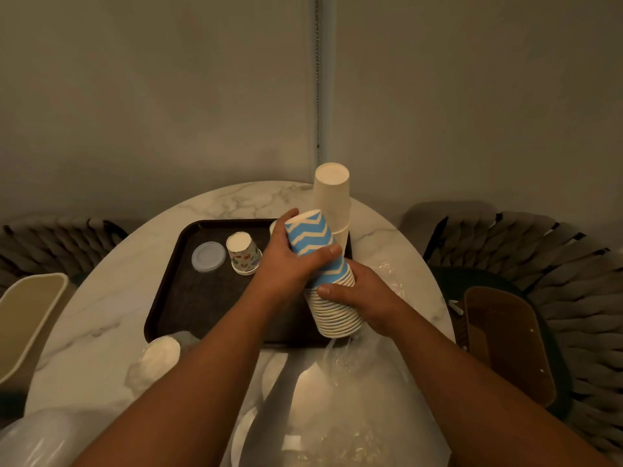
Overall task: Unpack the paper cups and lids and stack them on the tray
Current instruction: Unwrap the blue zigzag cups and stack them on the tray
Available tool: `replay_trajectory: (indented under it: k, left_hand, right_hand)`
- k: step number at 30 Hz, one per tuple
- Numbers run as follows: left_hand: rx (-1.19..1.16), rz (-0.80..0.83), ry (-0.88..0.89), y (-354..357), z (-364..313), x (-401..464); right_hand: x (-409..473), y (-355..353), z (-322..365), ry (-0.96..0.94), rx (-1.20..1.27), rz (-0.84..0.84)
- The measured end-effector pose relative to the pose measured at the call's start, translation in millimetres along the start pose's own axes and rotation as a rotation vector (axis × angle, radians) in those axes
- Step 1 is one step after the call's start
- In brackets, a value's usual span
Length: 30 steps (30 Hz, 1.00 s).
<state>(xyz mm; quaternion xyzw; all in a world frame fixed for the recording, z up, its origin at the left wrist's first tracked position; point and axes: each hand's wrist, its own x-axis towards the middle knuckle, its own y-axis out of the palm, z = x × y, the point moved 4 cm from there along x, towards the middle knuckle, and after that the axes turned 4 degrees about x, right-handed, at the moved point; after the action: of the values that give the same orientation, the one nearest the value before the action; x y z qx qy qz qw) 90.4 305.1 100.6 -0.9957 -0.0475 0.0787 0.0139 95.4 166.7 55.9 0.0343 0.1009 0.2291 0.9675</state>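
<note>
A stack of blue-and-white zigzag paper cups (315, 244) is held upside down and tilted over the dark brown tray (202, 298). My left hand (290, 261) grips its upper part. My right hand (362, 294) grips the lower rims (337, 315), where a clear plastic sleeve (340, 382) trails off toward me. On the tray stand a tall stack of plain cream cups (332, 193), a short stack of patterned cups (243, 252) and a clear lid (208, 256).
The tray lies on a round marble table (101, 298). A wrapped white bundle (158, 358) and more clear plastic (37, 439) lie near me on the left. A beige bin (27, 318) stands left, a brown container (505, 338) right, woven chairs (539, 251) behind.
</note>
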Motion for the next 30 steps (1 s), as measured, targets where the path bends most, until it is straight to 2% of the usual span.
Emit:
replay_trajectory:
  k: [4, 9, 12, 16, 19, 25, 30]
  left_hand:
    - [-0.033, -0.12, -0.026, -4, 7, -3]
    - [-0.016, -0.239, -0.017, -9, 13, -1]
    - [-0.065, -0.294, -0.027, -17, 10, 9]
    - [-0.012, -0.411, 0.143, -45, -20, 41]
    - [0.105, -0.416, 0.227, -61, -24, 69]
    - [0.43, -0.373, 0.112, -59, 24, 97]
    - [0.562, -0.313, 0.041, -50, 58, 99]
  right_hand:
    - [5, 10, 7, 0.005, -0.116, -0.006]
    - [7, 18, 11, -0.032, -0.372, -0.107]
    - [9, 13, 2, -0.013, -0.439, -0.171]
    - [12, 5, -13, 0.014, -0.42, -0.248]
    - [14, -4, -26, 0.04, -0.332, -0.29]
    - [16, -20, -38, 0.018, -0.283, -0.378]
    - [15, -24, -39, -0.003, -0.255, -0.364]
